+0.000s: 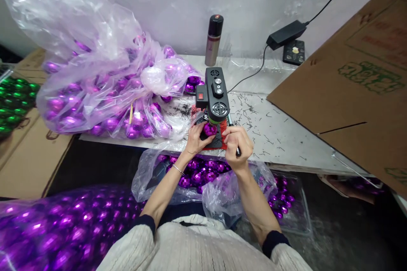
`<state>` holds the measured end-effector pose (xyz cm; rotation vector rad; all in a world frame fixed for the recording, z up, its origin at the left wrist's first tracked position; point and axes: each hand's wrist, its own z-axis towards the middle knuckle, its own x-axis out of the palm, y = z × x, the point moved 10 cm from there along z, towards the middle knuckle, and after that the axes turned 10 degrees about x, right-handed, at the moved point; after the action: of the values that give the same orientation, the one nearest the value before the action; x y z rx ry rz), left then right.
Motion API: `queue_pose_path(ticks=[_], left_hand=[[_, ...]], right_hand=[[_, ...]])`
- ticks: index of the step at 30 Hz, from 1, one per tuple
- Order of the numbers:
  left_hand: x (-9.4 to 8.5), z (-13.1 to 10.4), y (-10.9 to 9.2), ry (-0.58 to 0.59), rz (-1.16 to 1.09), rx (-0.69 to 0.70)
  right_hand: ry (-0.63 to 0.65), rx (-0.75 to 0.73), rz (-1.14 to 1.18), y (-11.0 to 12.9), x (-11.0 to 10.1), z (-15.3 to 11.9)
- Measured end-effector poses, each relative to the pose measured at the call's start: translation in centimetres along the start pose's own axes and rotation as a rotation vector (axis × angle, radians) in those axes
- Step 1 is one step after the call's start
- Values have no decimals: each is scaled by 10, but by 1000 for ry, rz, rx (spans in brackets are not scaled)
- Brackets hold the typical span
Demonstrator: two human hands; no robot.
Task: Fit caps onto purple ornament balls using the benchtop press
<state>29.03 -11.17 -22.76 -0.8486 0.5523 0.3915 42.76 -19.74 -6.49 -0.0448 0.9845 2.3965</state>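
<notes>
Under the head of a small black bench machine (217,93), my left hand (196,139) holds a shiny purple ball (210,129) between thumb and fingers. My right hand (238,146) is closed around the black-ended lever (238,151) at the machine's right side. The machine has a red switch on its left and stands on a dark base plate (216,140) over a red mat (224,128). A plastic bag of purple faceted balls (199,175) lies open below the table edge, beneath my forearms.
Clear bags of purple balls (136,123) crowd the table's left. A spray can (214,40) and black power adapter (286,34) are behind. A cardboard box (349,80) leans in at right. Black bits litter the white table (263,129). A clear bin (294,207) sits below.
</notes>
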Motion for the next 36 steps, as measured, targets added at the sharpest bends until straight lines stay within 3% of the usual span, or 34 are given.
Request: queue_pose_path(ticks=[14,20,28,36], left_hand=[[0,-2,-2,-1,-16,8],[1,-1,-1,-7,-17,-19],[0,4,-5,-27,-49,27],[0,6,-5,-44,-57,42]], right_hand=[[-141,-66,-8,-29,6,-36],[-77,-122,7,-32,13,-40],[-182,55,54,-16,-4,-14],[-162,208,84,0,-6,24]])
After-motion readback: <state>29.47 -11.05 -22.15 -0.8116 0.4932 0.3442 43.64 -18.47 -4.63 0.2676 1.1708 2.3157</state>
